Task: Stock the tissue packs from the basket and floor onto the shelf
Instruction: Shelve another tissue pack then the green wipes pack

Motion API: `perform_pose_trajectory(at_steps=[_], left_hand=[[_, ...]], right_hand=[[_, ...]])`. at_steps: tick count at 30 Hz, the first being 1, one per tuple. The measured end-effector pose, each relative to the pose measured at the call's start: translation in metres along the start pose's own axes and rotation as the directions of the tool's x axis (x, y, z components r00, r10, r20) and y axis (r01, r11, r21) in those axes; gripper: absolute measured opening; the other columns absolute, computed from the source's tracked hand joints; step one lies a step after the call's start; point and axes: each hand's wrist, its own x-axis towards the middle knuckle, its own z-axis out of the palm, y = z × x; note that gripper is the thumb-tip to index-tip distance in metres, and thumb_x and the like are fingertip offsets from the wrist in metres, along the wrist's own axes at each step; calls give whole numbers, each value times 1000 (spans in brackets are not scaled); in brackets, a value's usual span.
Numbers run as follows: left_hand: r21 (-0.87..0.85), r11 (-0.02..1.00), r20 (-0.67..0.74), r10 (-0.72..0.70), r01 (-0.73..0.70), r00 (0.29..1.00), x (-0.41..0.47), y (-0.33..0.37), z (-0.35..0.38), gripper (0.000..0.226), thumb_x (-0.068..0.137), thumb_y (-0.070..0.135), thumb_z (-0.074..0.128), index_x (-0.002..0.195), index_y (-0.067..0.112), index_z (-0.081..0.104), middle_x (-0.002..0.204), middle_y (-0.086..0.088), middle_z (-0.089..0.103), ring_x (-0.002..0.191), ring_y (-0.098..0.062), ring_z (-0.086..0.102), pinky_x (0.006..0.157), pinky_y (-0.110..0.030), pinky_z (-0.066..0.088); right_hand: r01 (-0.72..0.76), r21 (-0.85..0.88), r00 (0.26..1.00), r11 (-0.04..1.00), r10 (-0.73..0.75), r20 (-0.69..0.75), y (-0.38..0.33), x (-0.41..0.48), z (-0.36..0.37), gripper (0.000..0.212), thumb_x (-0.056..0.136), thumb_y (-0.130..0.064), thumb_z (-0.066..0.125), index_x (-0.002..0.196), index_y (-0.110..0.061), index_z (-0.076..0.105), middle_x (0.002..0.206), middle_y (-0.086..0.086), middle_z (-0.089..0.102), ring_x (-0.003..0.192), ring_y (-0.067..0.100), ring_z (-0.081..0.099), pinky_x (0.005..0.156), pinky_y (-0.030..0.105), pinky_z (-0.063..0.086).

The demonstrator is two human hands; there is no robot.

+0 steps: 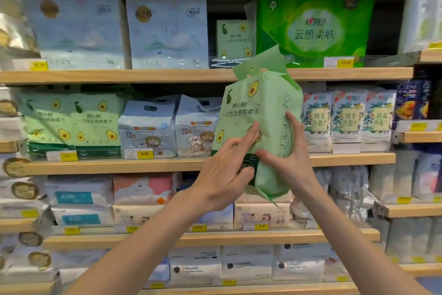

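Observation:
A light green tissue pack (265, 113) printed with avocados stands upright in the air in front of the shelves, its handle flap pointing up. My left hand (224, 172) grips its lower front, thumb on the dark label. My right hand (287, 153) presses against its right side with fingers spread. Matching green avocado packs (71, 120) stand on the middle shelf (114, 166) at the left. One more avocado pack (235, 38) stands far back on the upper shelf (167, 75). Neither a basket nor the floor is in view.
White baby-wipe bags (148, 125) and white facial-towel packs (346, 122) flank the held pack on the middle shelf. A big green tissue box (313, 29) and pale blue packs (167, 34) fill the upper shelf. Lower shelves hold several white packs.

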Motion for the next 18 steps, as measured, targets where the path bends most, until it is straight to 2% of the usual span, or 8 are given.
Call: perform_pose_trajectory(at_steps=[2,5,7,10,12,14,15,18], left_hand=[[29,1000,19,8,-8,1000,4,-7,-5,72,79,38,30,142,48,-3,143,9,40,123,-7,37,94,-43,42],[-129,992,-25,5,-9,1000,11,-22,-16,63,86,25,42,142,44,20,135,15,43,125,-2,38,103,-41,40],[-218,976,-124,-11,-16,992,15,-39,-22,59,87,22,49,139,43,28,143,18,35,133,1,31,110,-40,34],[-239,969,-207,-109,57,972,19,-63,-34,63,79,43,60,131,55,29,154,18,11,136,14,11,112,-27,22],[-281,949,-189,-197,139,962,23,-78,-45,73,71,50,68,130,60,26,154,19,2,134,14,7,110,-25,20],[-393,901,-108,-244,184,964,26,-89,-55,83,71,44,73,134,58,22,155,14,11,136,7,15,110,-32,31],[-459,870,-68,-239,182,969,29,-92,-59,85,74,37,73,137,56,19,152,12,22,134,5,28,103,-31,41],[-499,854,-33,-189,148,981,34,-100,-64,89,78,23,69,141,51,13,132,27,37,107,20,48,77,-8,48]], right_hand=[[-3,82,1000,997,4,-14,4,1,5,91,54,-28,76,133,-40,31,132,-14,41,120,-4,44,101,41,44],[-15,192,1000,981,16,-6,12,5,10,88,53,-30,75,129,-48,35,137,-7,41,123,15,47,94,50,49],[-20,230,1000,973,20,6,15,10,14,86,51,-32,74,127,-52,37,139,-4,40,123,24,48,90,54,50],[-37,276,999,960,27,40,15,18,19,87,50,-33,74,127,-51,39,141,-2,39,122,27,50,87,55,51],[-49,306,997,951,31,64,15,27,23,89,49,-32,74,129,-49,38,141,1,40,119,30,53,82,52,54],[-63,341,996,938,37,81,13,36,27,89,49,-30,73,129,-49,38,140,5,42,115,32,56,75,46,56],[-68,359,995,931,38,89,12,40,28,89,49,-30,73,129,-49,39,140,6,43,113,32,58,73,44,56],[-73,399,994,914,34,103,10,48,32,87,50,-30,71,129,-48,39,137,7,46,110,32,60,71,42,56]])
